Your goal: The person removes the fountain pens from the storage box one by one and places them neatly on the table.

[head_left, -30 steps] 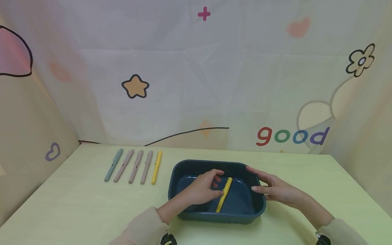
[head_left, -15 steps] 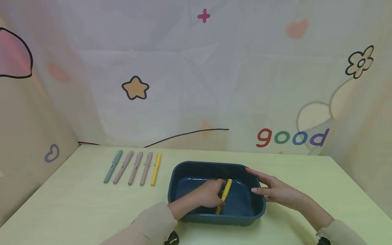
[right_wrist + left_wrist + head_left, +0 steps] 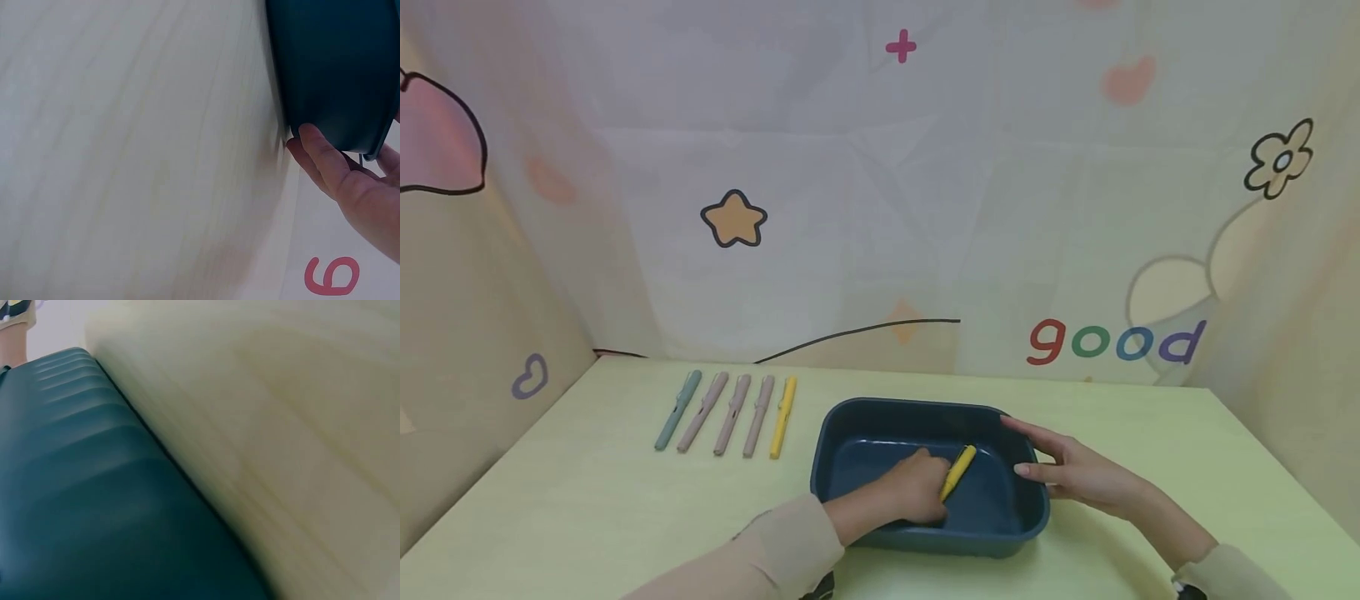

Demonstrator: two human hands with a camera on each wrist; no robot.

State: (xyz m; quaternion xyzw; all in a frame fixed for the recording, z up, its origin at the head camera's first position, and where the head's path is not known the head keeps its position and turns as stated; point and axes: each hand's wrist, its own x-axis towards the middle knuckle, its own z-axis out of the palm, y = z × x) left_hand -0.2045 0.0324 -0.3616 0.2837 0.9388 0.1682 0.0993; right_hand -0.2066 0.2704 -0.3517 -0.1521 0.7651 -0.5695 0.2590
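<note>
A dark teal rectangular basin (image 3: 955, 542) stands on the table, its outer wall (image 3: 112, 500) filling much of the left wrist view. Inside it, a yellow pen (image 3: 958, 472) lies slanted, its clip end up and to the right. My left hand (image 3: 916, 487) reaches in over the front rim and grips the pen's lower part, which the fingers hide. At the basin's right end, my right hand (image 3: 1078, 473) holds the wall, thumb on the inside and other fingers outside. The right wrist view shows those outer fingers (image 3: 325, 156) against the wall.
Left of the basin, several pens lie side by side: a teal pen (image 3: 678, 411), three dusty-pink pens (image 3: 732, 415) and another yellow pen (image 3: 783, 417). A printed cloth backdrop (image 3: 850, 208) rises behind the pale wood-grain table (image 3: 587, 517).
My left hand has lowered into the basin and closed its fingers on the yellow pen, which now leans a little more to the right. The right hand has stayed on the wall.
</note>
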